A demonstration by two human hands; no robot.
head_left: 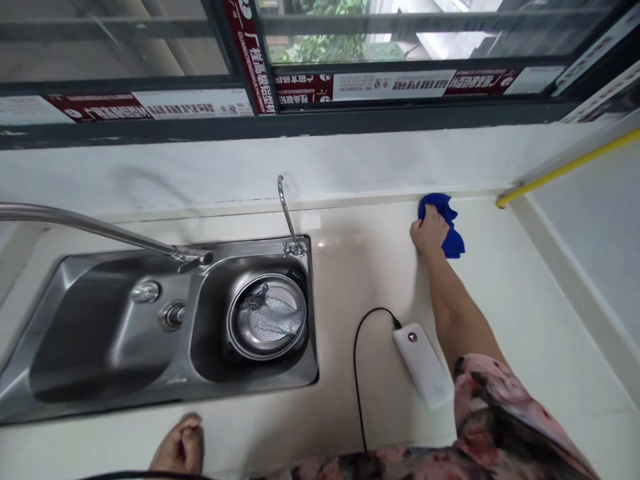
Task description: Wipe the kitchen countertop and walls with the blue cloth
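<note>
My right hand [430,231] is stretched far out over the counter, its fingers closed on a blue cloth [453,241] that lies bunched against the surface near the back wall. Part of the cloth hangs out to the right of the fingers. Down at the counter's front edge, below the sink, my left hand [181,445] rests curled into a fist, and I see nothing in it. Between my right forearm and the sink lies a white power bank [424,365] with a black cable [356,363] plugged into its far end.
A double steel sink [175,380] fills the left side. In its right bowl sits a metal strainer pot [267,317] holding a crumpled clear plastic piece. A large faucet [195,257] and a thin curved tap [286,210] rise behind. A yellow pipe [565,170] crosses the right corner.
</note>
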